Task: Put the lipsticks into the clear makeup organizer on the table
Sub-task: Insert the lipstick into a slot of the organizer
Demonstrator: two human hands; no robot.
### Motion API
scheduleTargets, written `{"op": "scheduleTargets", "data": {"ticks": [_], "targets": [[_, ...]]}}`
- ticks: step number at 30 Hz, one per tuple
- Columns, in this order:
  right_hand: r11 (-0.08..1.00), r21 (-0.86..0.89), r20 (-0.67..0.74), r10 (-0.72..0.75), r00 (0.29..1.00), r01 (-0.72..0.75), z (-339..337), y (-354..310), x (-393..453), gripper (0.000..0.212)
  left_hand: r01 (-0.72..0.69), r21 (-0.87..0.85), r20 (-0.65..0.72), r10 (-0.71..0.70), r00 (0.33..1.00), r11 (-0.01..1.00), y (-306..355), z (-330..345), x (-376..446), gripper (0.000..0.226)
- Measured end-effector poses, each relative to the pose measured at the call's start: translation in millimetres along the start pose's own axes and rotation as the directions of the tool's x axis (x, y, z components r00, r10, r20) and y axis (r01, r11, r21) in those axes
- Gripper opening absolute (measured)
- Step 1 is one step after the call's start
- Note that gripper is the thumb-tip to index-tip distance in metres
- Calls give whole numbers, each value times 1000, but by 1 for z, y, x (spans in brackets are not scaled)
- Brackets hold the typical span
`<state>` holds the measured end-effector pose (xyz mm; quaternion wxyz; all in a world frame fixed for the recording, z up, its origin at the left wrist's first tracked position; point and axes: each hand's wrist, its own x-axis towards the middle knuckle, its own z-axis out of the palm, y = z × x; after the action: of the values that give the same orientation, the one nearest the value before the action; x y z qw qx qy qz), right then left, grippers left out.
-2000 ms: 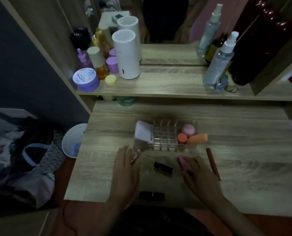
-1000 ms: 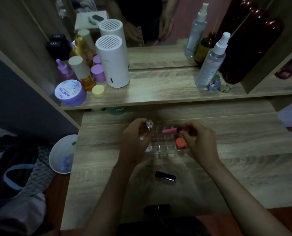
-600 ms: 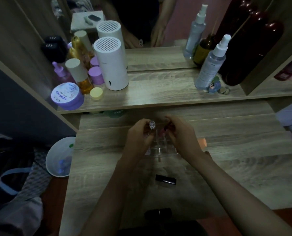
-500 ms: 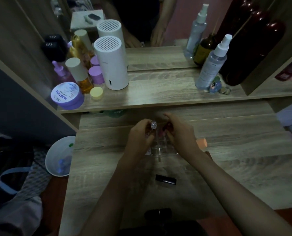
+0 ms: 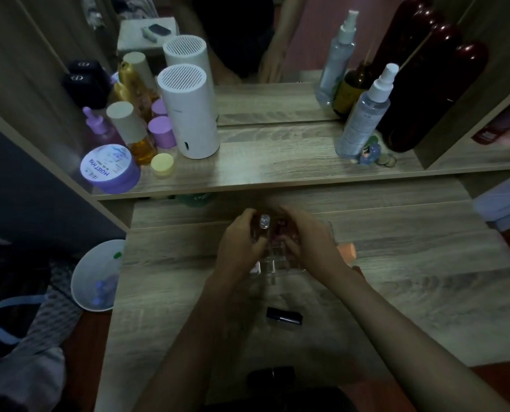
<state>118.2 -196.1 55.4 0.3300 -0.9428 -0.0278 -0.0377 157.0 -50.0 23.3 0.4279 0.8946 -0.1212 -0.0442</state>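
Observation:
The clear makeup organizer [image 5: 273,264] stands mid-table, mostly covered by both hands. My left hand [image 5: 239,248] holds a silver-capped lipstick [image 5: 264,223] upright over the organizer's left slots. My right hand [image 5: 310,242] pinches a pink lipstick [image 5: 279,233] just right of it, pointing down into the slots. A black lipstick [image 5: 284,315] lies on the table nearer to me. Another dark lipstick [image 5: 271,377] rests at the table's front edge. An orange sponge [image 5: 346,251] peeks out at the organizer's right end.
A raised shelf [image 5: 277,165] behind holds a white cylinder [image 5: 191,114], a purple jar [image 5: 109,169], small bottles, a spray bottle [image 5: 363,114] and dark red bottles [image 5: 426,84]. A mirror stands behind. A white bowl [image 5: 96,275] sits left, off the table.
Both hands picked lipsticks up off the table and carried them to the organizer. Over the last half second they hardly moved; the pink lipstick has tipped down into the slots.

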Motion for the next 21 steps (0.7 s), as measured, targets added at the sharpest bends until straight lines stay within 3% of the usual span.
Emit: {"op": "scheduleTargets", "data": {"ticks": [2, 5, 7, 9, 12, 15, 21], "targets": [[1000, 18, -45, -2, 999, 3, -13, 4, -8, 55, 16, 62, 26, -18, 1000, 998, 3, 3, 3, 39], [999, 46, -256, 34, 966, -23, -41, 25, -24, 43, 36, 124, 45, -41, 998, 992, 7, 6, 5, 45], [990, 25, -370, 137, 919, -138, -55, 47, -40, 35, 36, 119, 30, -39, 999, 992, 7, 9, 3, 50], [956, -35, -396, 253, 883, -290, -59, 69, -59, 32, 43, 134, 14, -45, 999, 990, 6, 11, 1, 61], [893, -98, -161, 421, 893, -439, -51, 89, -86, 42, 61, 126, -56, -54, 997, 990, 5, 12, -6, 81], [879, -210, 86, 452, 888, -427, -40, 94, -101, 55, 39, -9, -196, -40, 980, 999, 9, 10, -21, 89], [884, -214, 135, 448, 884, -416, -38, 95, -105, 53, 6, -83, -278, -29, 960, 997, 15, 8, -59, 89]]}}
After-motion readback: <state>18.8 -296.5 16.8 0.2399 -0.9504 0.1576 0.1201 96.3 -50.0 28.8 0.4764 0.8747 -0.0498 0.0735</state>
